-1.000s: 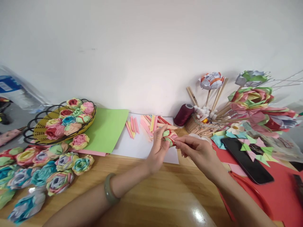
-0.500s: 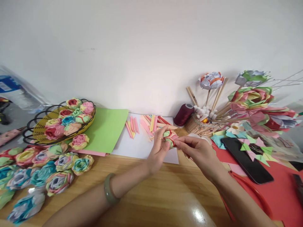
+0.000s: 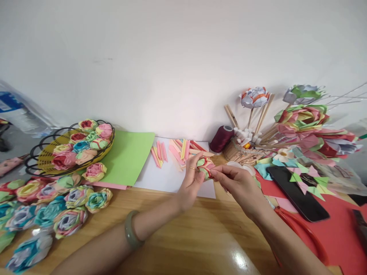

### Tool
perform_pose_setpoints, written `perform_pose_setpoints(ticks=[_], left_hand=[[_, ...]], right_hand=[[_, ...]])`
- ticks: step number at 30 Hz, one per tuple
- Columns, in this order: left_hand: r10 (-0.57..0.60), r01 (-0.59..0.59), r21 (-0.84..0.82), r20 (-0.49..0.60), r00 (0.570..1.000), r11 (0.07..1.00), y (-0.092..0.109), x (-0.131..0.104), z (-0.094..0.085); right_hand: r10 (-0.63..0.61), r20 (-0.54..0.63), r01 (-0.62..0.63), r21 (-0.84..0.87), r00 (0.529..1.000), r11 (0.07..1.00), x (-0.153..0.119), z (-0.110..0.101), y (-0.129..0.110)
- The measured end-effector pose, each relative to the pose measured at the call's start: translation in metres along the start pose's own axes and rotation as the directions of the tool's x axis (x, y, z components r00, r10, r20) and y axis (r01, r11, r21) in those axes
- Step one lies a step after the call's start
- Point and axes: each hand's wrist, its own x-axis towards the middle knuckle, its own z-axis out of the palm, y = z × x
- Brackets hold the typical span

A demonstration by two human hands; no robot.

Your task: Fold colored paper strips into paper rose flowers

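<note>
A small folded-paper flower [image 3: 205, 165] in green, pink and red is held over the front edge of a white sheet. My left hand [image 3: 192, 177] is closed round its left side, with a ring on one finger and a green bangle on the wrist. From the right, my right hand [image 3: 236, 183] pinches the flower's edge between thumb and fingertips. Folded pink, yellow and red paper strips [image 3: 183, 151] lie on the white sheet [image 3: 160, 181] just behind.
Many paper flowers [image 3: 70, 222] and a yellow basket [image 3: 47, 154] stand at left, beside green paper [image 3: 130, 152]. Right: maroon thread spool [image 3: 222, 138], stick holder [image 3: 241, 151], tall paper flowers [image 3: 304, 118], black phone [image 3: 298, 194], red-handled scissors [image 3: 306, 229] on red paper. A wall rises behind.
The view has shifted very slightly. Both hands keep almost the same place and hold on the paper flower.
</note>
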Motion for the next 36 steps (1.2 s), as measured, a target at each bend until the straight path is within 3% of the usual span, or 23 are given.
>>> perform_pose_setpoints(ticks=[8,18,23,26,29,31,36], left_hand=[[0.063,-0.062,0.124,-0.005,0.998,0.990,0.0002,-0.0008,0.0011],[0.117,-0.117,0.236,0.013,0.993,0.965,0.0026,-0.0006,-0.0007],[0.063,-0.063,0.101,0.006,0.998,0.993,0.0012,-0.0007,-0.0007],[-0.004,-0.001,-0.110,-0.050,0.999,0.994,-0.0004,0.0013,-0.0002],[-0.041,0.037,-0.221,-0.011,0.999,0.974,-0.0004,0.0034,0.0004],[-0.041,0.045,-0.218,0.024,0.999,0.975,-0.0001,0.0040,0.0008],[0.021,-0.025,-0.090,-0.047,0.999,0.996,-0.0012,0.0040,0.0000]], right_hand=[[-0.125,-0.060,0.116,-0.133,0.990,0.984,-0.0050,0.0032,0.0000],[-0.060,-0.033,0.058,-0.042,0.998,0.997,-0.0036,0.0013,-0.0011],[-0.097,-0.045,0.093,-0.073,0.994,0.993,-0.0056,0.0039,0.0005],[-0.174,-0.078,0.157,-0.191,0.982,0.969,-0.0068,0.0064,0.0028],[-0.270,-0.128,0.213,-0.340,0.954,0.916,-0.0079,0.0073,0.0055],[-0.329,-0.131,0.250,-0.414,0.935,0.875,-0.0088,0.0069,0.0068],[-0.435,-0.115,0.330,-0.488,0.893,0.808,-0.0105,0.0078,0.0078]])
